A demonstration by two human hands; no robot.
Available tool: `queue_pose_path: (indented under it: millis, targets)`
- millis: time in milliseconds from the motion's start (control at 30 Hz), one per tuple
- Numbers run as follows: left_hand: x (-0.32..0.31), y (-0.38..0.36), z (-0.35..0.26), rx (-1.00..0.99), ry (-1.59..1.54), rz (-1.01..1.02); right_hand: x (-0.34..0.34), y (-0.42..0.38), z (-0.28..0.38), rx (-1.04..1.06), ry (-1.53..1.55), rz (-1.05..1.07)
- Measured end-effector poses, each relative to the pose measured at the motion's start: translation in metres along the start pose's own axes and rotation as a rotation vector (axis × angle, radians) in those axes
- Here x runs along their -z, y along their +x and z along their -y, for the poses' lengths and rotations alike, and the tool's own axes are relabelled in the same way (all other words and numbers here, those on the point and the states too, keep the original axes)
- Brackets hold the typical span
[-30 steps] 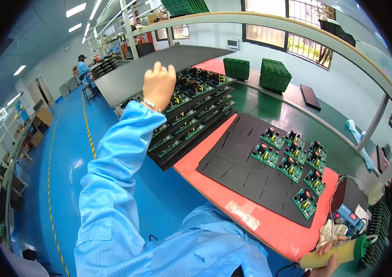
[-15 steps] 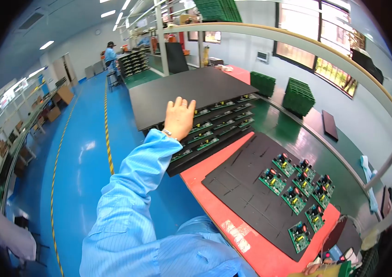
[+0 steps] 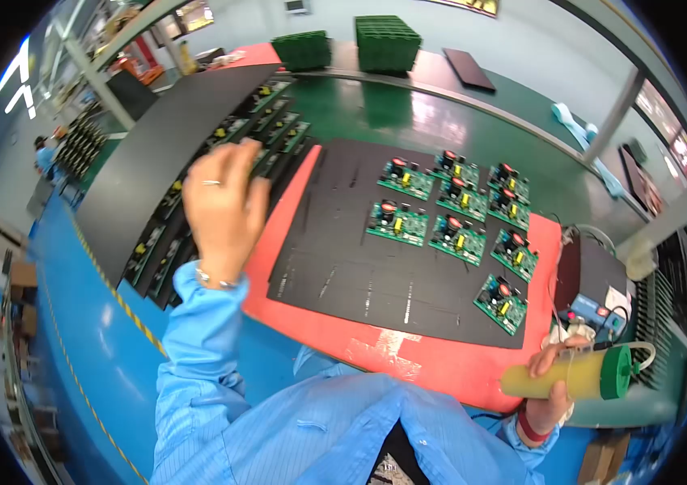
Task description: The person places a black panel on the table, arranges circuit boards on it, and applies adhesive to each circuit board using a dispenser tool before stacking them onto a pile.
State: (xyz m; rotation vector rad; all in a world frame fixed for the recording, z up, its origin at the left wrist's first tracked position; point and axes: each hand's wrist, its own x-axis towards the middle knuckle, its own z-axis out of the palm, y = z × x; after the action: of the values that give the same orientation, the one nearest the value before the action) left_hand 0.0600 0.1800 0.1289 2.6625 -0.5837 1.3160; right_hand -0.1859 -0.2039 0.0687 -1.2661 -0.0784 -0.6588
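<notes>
My left hand (image 3: 226,206) is raised beside the stack of black boards, its fingers apart and slightly bent, holding nothing. A ring is on one finger and a bracelet on the wrist. My right hand (image 3: 549,404) is wrapped round a bottle (image 3: 586,376) with a green lid and yellowish contents, tilted on its side over the table's right edge. Between my hands lies a black foam board (image 3: 343,279) carrying several green circuit boards (image 3: 458,238) on its right part. More circuit boards sit between the layers of the black stack (image 3: 169,121).
The table has a red cover (image 3: 311,327) with clear tape at its front edge. Green crates (image 3: 388,44) stand at the back. At the right are a blue-fronted device (image 3: 598,314) and a black rack (image 3: 659,323). A distant person (image 3: 44,155) wears blue.
My view has swung right and down toward the table. My left hand has come back from above the stack's top board. My right hand and the bottle now show fully.
</notes>
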Motion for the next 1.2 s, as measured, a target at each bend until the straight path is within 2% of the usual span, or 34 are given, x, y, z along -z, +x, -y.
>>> queue_pose_path:
  millis: [33,100,167,267,367,433,500,533,567,633,667,700,767,833,867,1000,1200]
  targets:
    - [-0.021,0.000,-0.017,-0.048,-0.286,0.092,-0.005,0.001,-0.001,0.010,-0.028,0.013]
    - [-0.080,-0.010,-0.050,0.016,-0.850,0.350,-0.015,0.005,-0.003,0.029,-0.084,0.047]
    - [-0.135,-0.022,-0.068,0.016,-0.956,0.457,-0.034,0.009,-0.001,0.029,-0.079,0.004]
    - [-0.185,-0.038,-0.073,0.145,-1.146,0.695,-0.052,0.016,-0.001,0.035,-0.109,0.005]
    - [-0.200,-0.041,-0.076,0.116,-1.145,0.612,-0.051,0.020,-0.010,0.036,-0.034,0.133]
    - [-0.211,-0.043,-0.077,0.166,-1.139,0.628,-0.054,0.026,-0.015,0.036,-0.014,0.162]
    - [-0.213,-0.046,-0.078,0.228,-1.127,0.586,-0.058,0.036,-0.022,0.067,0.003,0.207]
    - [-0.215,-0.053,-0.078,0.172,-1.055,0.409,-0.072,0.041,-0.026,0.106,-0.058,0.111]
    - [-0.204,-0.052,-0.079,0.218,-1.049,0.375,-0.075,0.045,-0.026,0.120,-0.047,0.115]
    - [-0.184,-0.058,-0.079,0.367,-1.263,0.404,-0.077,0.051,-0.027,0.151,-0.018,0.127]
    - [-0.160,-0.055,-0.088,0.629,-1.642,0.531,-0.073,0.056,-0.031,0.184,0.033,0.193]
    - [-0.134,-0.049,-0.095,0.757,-1.865,0.643,-0.074,0.058,-0.032,0.187,0.091,0.210]
    - [-0.117,-0.064,-0.110,0.862,-2.045,0.836,-0.078,0.062,-0.033,0.188,0.207,0.246]
    - [-0.100,-0.068,-0.131,1.104,-2.323,1.035,-0.086,0.067,-0.042,0.228,0.270,0.294]
    - [-0.095,-0.070,-0.143,1.091,-2.301,1.114,-0.089,0.068,-0.046,0.237,0.284,0.312]
    - [-0.084,-0.069,-0.171,1.144,-2.221,1.165,-0.086,0.065,-0.058,0.226,0.261,0.347]
    - [-0.087,-0.076,-0.185,1.244,-2.154,1.216,-0.083,0.062,-0.079,0.271,0.204,0.246]
